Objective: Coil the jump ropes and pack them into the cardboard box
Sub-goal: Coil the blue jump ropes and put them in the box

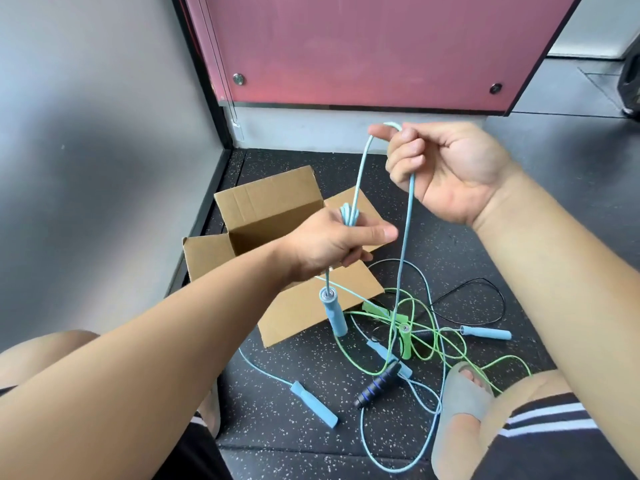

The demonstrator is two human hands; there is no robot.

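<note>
My left hand [332,244] grips a small bundle of light blue jump rope [405,244] loops, and one blue handle [333,315] hangs below it. My right hand [440,171], higher and to the right, pinches the same rope, which arches over its fingers and trails down to the floor. The open cardboard box [294,306] sits on the floor behind my left hand; its inside is mostly hidden. A tangle of green rope [405,337], blue rope and a black rope with a dark handle [379,386] lies on the floor right of the box.
Loose blue handles [313,403] [486,332] lie on the speckled black mat. A grey wall stands at left and a pink panel [363,46] behind the box. My knees and a grey slipper [460,403] are at the bottom.
</note>
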